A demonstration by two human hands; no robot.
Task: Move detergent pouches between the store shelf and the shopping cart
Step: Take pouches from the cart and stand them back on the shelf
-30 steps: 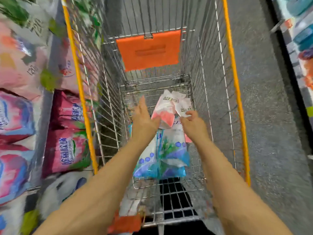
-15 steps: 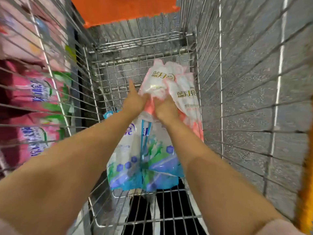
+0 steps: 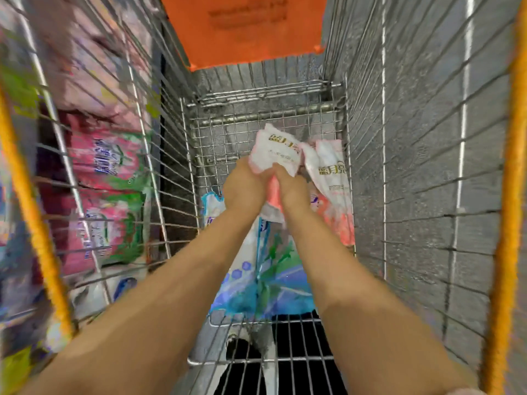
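Low in the frame, two bare forearms reach into the silver wire shopping cart [image 3: 288,359]. Just beyond, blue, green and white plastic detergent pouches [image 3: 273,280] lie on its floor at centre. Above them the left hand [image 3: 242,189] and right hand [image 3: 293,192] sit side by side, fingers curled round a crumpled pink-and-white detergent pouch [image 3: 275,151]. A second pink-and-white pouch [image 3: 332,178] leans against the right wall. Pink shelf pouches [image 3: 105,172] show through the left side. An orange plastic flap [image 3: 245,29] hangs at top.
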